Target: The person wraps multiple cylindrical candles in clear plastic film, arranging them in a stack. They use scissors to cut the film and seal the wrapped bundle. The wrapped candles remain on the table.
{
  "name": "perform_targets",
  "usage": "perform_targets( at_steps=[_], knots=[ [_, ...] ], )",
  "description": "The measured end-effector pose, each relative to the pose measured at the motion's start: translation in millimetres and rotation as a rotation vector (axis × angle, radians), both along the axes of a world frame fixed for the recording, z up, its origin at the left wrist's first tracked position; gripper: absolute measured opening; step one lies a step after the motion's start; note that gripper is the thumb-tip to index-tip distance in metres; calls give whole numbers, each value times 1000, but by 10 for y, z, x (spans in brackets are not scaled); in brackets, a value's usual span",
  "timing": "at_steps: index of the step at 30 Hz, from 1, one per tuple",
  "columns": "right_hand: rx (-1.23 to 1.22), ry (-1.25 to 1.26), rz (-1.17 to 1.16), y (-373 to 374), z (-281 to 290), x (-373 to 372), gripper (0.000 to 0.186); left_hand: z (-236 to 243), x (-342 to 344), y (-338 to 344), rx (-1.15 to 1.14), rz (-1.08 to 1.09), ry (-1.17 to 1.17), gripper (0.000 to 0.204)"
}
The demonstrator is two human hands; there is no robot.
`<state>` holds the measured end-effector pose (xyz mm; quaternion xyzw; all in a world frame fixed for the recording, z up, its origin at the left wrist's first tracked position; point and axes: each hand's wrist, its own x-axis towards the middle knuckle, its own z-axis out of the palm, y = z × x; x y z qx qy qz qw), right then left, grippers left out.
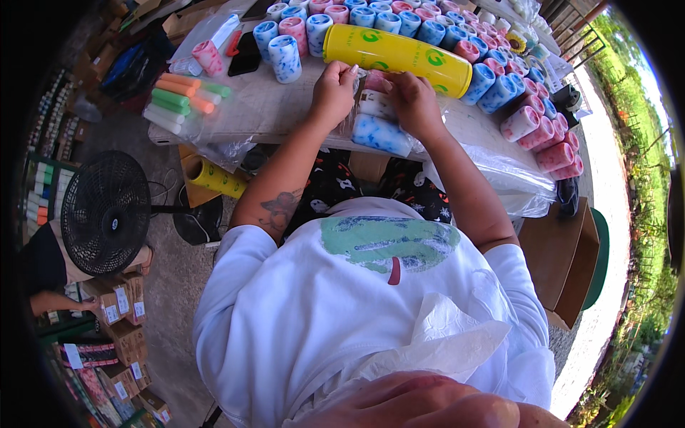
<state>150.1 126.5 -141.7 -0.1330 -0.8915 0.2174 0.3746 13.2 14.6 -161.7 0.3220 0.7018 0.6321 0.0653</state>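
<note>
At the table's near edge lie three marbled pillar candles side by side under clear plastic wrap point(354, 107): a blue-and-white candle point(380, 134) nearest me, a whitish candle point(377, 104) behind it and a pink candle point(377, 80) farthest. My left hand point(334, 94) is closed at their left end, pinching the wrap between thumb and fingers. At the right end, my right hand point(416, 107) has its fingers curled down on the wrap beside the pink candle. Just beyond both hands lies a large yellow roll of wrap point(397, 59).
Many blue and pink candles point(432, 32) crowd the far and right table point(278, 107). To the left are a black phone point(245, 54) and bagged orange, green and white sticks point(175, 96). A black fan point(107, 212), cardboard boxes point(128, 342) and another person's hand point(87, 304) are at left.
</note>
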Motion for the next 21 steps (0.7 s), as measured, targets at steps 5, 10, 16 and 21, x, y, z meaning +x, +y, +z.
perform_targets(
  at_steps=[5, 10, 16, 21],
  knots=[
    [58, 3, -27, 32, -27, -44, 19, -28, -7, 82, -145, 147, 378, 12],
    [132, 5, -69, 11, -4, -39, 18, -14, -18, 116, -92, 163, 434, 9],
    [82, 8, -7, 47, 0, -52, 17, -55, -64, 175, 30, 103, 453, 7],
    [49, -41, 24, 87, 64, -43, 15, -106, -83, 193, 21, 50, 379, 8]
  ],
)
